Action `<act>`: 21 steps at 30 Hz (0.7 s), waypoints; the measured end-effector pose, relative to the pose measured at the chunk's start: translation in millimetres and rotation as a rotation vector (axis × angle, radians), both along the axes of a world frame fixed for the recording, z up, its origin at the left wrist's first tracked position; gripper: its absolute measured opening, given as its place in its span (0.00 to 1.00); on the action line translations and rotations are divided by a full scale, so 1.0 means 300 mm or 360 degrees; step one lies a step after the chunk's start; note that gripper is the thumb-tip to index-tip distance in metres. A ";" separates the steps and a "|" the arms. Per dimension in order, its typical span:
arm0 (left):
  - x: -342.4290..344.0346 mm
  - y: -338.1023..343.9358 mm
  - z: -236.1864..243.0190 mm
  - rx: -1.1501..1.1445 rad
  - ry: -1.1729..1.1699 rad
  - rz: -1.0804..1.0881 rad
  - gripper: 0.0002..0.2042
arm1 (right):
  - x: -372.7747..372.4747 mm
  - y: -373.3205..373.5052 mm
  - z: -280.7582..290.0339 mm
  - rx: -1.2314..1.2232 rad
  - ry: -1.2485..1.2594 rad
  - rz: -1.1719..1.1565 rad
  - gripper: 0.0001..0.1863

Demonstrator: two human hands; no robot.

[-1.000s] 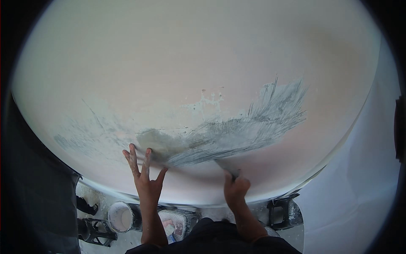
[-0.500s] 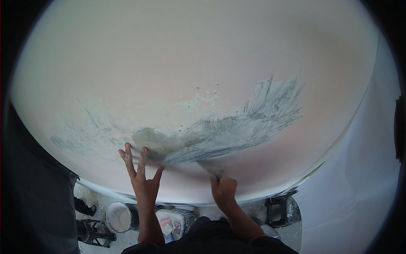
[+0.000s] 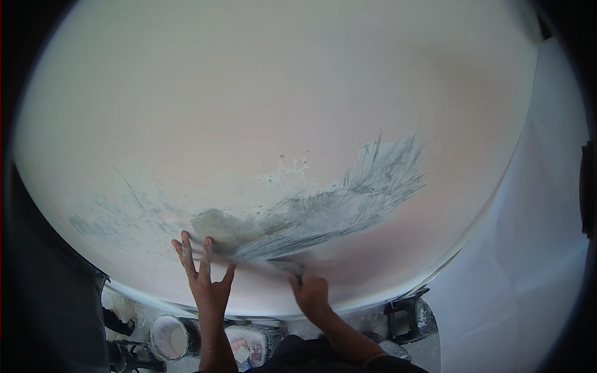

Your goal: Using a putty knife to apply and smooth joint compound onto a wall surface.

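A large, smoothly curved pale pink-white surface (image 3: 298,93) fills most of the view. Streaks of grey filler (image 3: 329,211) run across its lower middle, with a tan-grey smear (image 3: 221,227) at their left end. My left hand (image 3: 208,289) has its fingers spread, with the fingertips resting on the surface just below that smear. In my right hand (image 3: 311,295) is a putty knife (image 3: 287,266), held low against the surface. Its blade lies near the lower edge of the grey streaks; the handle is mostly hidden in my fist.
Below the surface's near rim stand a bucket of pale paste (image 3: 171,337), a whitened tub (image 3: 252,340) and dark stools, one at right (image 3: 410,320). White sheeting (image 3: 491,280) hangs at right, dark cloth (image 3: 50,286) at left. A dark shoe (image 3: 118,322) shows lower left.
The view has tilted, so the surface and both hands sit lower in the picture. My right hand with the putty knife has shifted a little left; my left hand keeps its place by the smear.
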State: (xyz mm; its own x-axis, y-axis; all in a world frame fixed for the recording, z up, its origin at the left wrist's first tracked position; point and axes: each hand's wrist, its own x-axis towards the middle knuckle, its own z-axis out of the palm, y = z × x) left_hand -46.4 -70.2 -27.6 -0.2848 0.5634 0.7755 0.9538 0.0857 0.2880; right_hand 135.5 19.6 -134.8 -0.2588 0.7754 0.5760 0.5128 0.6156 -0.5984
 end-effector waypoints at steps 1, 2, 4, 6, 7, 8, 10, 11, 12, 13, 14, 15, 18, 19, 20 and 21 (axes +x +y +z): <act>-0.015 -0.010 0.002 0.0005 -0.0041 0.0017 0.46 | -0.029 -0.023 0.031 0.0069 0.0041 0.0106 0.16; -0.023 -0.015 0.001 0.0028 0.0006 0.0023 0.46 | -0.009 -0.012 0.028 0.0125 0.0061 -0.0069 0.16; -0.026 -0.018 -0.005 0.0033 -0.0025 -0.0002 0.45 | 0.088 0.029 0.090 0.0023 0.0484 -0.0185 0.17; -0.026 -0.017 -0.008 0.0037 -0.0065 -0.0032 0.43 | 0.050 0.047 0.089 0.0089 0.0576 -0.0236 0.17; -0.010 -0.005 0.001 0.0038 -0.0067 -0.0031 0.43 | 0.060 0.044 -0.006 0.0316 0.0087 -0.0363 0.17; 0.002 0.009 0.003 0.0033 -0.0063 -0.0029 0.43 | 0.026 0.017 -0.025 0.0266 0.0002 -0.0184 0.17; -0.012 0.002 -0.004 0.0032 -0.0071 -0.0021 0.43 | 0.015 -0.001 0.012 0.0132 0.0014 -0.0068 0.16; -0.025 -0.006 -0.010 0.0035 -0.0074 0.0009 0.43 | 0.053 0.028 0.045 0.0202 -0.0006 -0.0149 0.16; -0.039 -0.020 -0.014 0.0037 -0.0062 0.0020 0.44 | 0.117 0.066 0.076 0.0166 0.0156 -0.0343 0.16; -0.040 -0.017 -0.012 0.0024 -0.0065 -0.0002 0.44 | 0.190 0.102 0.112 0.0128 0.0311 -0.0555 0.16; -0.043 -0.013 -0.005 0.0012 -0.0067 0.0008 0.44 | 0.216 0.131 0.156 0.0103 0.0583 -0.0544 0.14; -0.030 -0.010 -0.006 -0.0001 -0.0075 0.0014 0.44 | 0.247 0.142 0.178 0.0083 0.0851 -0.0535 0.13; -0.003 0.009 0.009 0.0010 -0.0093 -0.0013 0.44 | 0.275 0.165 0.098 0.0444 0.0481 -0.0381 0.12; -0.011 0.003 0.004 0.0004 -0.0093 -0.0012 0.44 | 0.288 0.178 0.150 0.0438 0.0481 -0.0382 0.12; -0.014 0.004 0.005 0.0018 -0.0095 -0.0005 0.44 | 0.323 0.191 0.225 0.0231 0.0847 -0.0442 0.13; -0.009 0.004 0.002 0.0034 -0.0098 0.0006 0.44 | 0.353 0.193 0.260 0.0023 0.1212 -0.0494 0.13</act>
State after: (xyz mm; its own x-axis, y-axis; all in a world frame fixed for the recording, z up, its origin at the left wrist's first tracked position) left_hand -49.2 -69.0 -27.0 -0.3343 0.5460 0.7681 0.9339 0.0823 0.3479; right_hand 241.5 77.6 -56.7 0.4318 0.7385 0.5178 0.1176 0.5231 -0.8441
